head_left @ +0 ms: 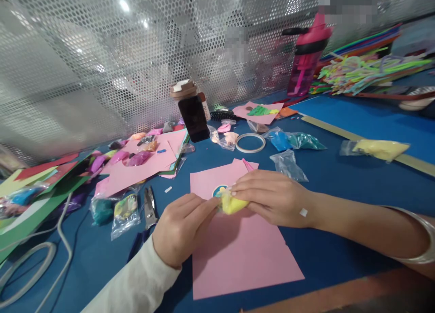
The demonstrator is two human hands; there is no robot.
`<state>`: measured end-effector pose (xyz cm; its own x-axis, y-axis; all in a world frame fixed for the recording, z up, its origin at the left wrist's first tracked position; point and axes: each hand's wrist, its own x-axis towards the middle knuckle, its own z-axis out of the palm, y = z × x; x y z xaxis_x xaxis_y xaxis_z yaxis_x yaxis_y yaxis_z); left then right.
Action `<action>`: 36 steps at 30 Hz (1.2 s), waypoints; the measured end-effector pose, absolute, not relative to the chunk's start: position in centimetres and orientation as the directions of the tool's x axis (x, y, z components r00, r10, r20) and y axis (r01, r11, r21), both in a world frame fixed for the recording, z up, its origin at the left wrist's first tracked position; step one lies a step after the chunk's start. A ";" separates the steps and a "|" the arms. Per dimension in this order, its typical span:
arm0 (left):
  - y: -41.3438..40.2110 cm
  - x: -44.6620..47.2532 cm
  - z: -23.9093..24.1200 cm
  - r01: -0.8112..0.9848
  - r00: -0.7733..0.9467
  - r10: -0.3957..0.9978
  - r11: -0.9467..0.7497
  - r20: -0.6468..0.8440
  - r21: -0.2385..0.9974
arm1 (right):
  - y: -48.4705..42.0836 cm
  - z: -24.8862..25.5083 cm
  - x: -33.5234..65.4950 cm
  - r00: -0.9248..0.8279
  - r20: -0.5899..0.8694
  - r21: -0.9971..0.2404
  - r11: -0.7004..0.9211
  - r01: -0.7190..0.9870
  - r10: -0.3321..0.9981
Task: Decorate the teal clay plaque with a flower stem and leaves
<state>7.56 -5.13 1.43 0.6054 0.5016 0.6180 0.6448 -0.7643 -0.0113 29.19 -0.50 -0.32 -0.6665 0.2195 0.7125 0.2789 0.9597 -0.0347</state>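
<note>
A lump of yellow clay [231,205] is pinched between both of my hands, just above a pink paper sheet [238,254] on the blue table [340,177]. My right hand [272,197] wraps over the lump from the right. My left hand [181,227] grips its left end with fingertips. A small round blue and white piece [217,191] lies on the pink sheet right behind the clay. My right wrist wears a silver bangle [423,240].
Scissors [149,206] and clay bags [124,211] lie to the left. A dark bottle [192,111], a tape ring [250,142], blue clay bags [292,141] and a yellow clay bag [380,149] sit behind. A pink water bottle [307,55] and pipe cleaners [367,70] stand far right.
</note>
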 end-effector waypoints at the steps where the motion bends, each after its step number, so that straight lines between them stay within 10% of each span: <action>1: -5.1 7.5 1.4 0.643 0.611 0.500 -0.766 0.614 -0.015 | -0.6 -0.4 29.2 -0.666 0.712 -0.046 0.960 0.275 0.225; 20: -5.2 7.6 2.1 0.616 0.322 0.822 -0.559 0.470 0.555 | -1.2 0.1 29.0 -0.635 0.719 -0.160 0.956 0.245 0.283; 29: -6.2 8.0 2.3 0.536 0.665 0.642 -0.767 0.382 0.353 | -1.0 -0.3 29.1 -0.643 0.694 -0.184 0.943 0.277 0.325; 36: -5.6 7.8 1.5 0.633 0.494 0.686 -0.705 0.534 0.321 | 1.8 0.6 30.5 -0.506 0.745 -0.112 0.829 0.548 0.435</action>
